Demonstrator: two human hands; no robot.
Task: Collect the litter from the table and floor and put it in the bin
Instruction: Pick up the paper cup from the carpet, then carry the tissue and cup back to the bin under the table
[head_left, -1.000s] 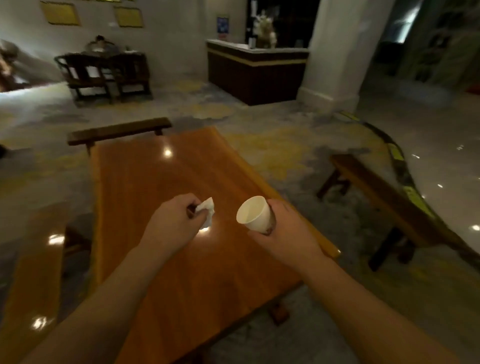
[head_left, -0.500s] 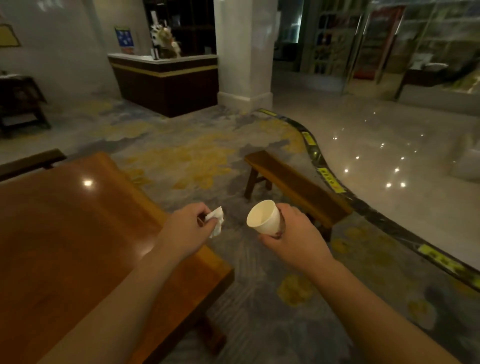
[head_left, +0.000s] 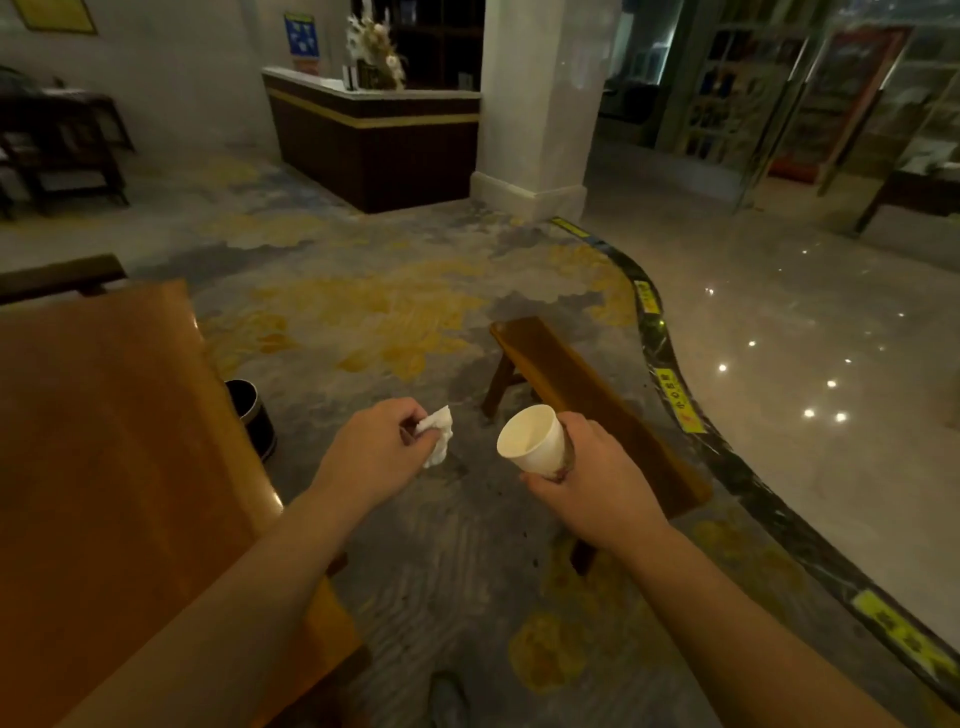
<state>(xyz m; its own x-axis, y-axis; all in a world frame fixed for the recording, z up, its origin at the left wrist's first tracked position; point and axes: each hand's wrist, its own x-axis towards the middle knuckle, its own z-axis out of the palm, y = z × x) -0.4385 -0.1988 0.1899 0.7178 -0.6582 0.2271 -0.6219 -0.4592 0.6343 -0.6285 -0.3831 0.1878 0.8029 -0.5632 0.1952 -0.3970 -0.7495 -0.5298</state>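
My left hand (head_left: 376, 449) pinches a crumpled white tissue (head_left: 437, 435) over the carpet, just right of the wooden table (head_left: 104, 467). My right hand (head_left: 592, 480) grips a white paper cup (head_left: 532, 439) tilted with its mouth towards me; it looks empty inside. A dark round bin (head_left: 252, 418) stands on the floor against the table's right edge, to the left of and beyond my left hand, partly hidden by the tabletop.
A low wooden bench (head_left: 587, 395) stands on the carpet just beyond my right hand. A dark curved threshold strip (head_left: 670, 384) with yellow labels separates carpet from glossy tile. Further off are a reception counter (head_left: 374, 135) and a white pillar (head_left: 540, 104). A shoe tip (head_left: 447, 696) shows below.
The view has swung right, away from the tabletop. Both hands, still holding tissue and cup, are now over the carpet, and the bin has come into sight beside the table.
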